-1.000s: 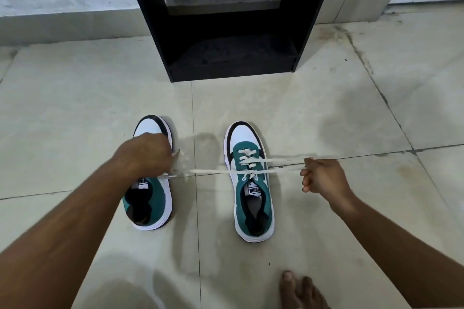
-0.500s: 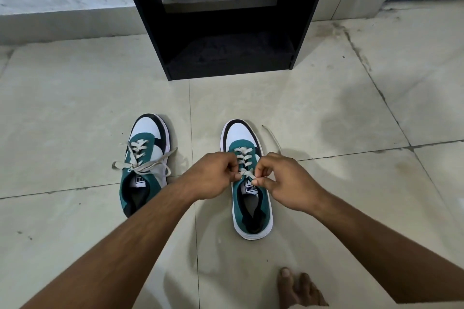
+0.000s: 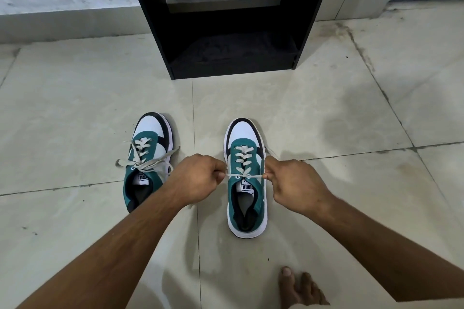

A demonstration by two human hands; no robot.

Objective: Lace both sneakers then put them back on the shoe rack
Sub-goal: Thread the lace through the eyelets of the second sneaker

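Now pinched lace (image 3: pixel 244 176) taut in both grips, left hand (image 3: pixel 198 178) and right hand (image 3: pixel 292 183) flanking right sneaker (image 3: pixel 246 178) mid-floor before rack (image 3: pixel 226 20). Best pulled evenly, then knotted snug. Left sneaker (image 3: pixel 148 158) alongside, laced, ends loose.

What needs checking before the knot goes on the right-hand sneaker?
1. Left hand pinches its lace end: ok.
2. Right hand pinches the other end: ok.
3. Lace crossed through the eyelets of the right-hand sneaker, taut across the top pair: ok.
4. Equal lace ends: cannot tell, hidden in the fists.
5. Left-hand sneaker laced, ends lying loose: knot not ok.
6. Shoe rack bottom shelf free for the pair: ok.
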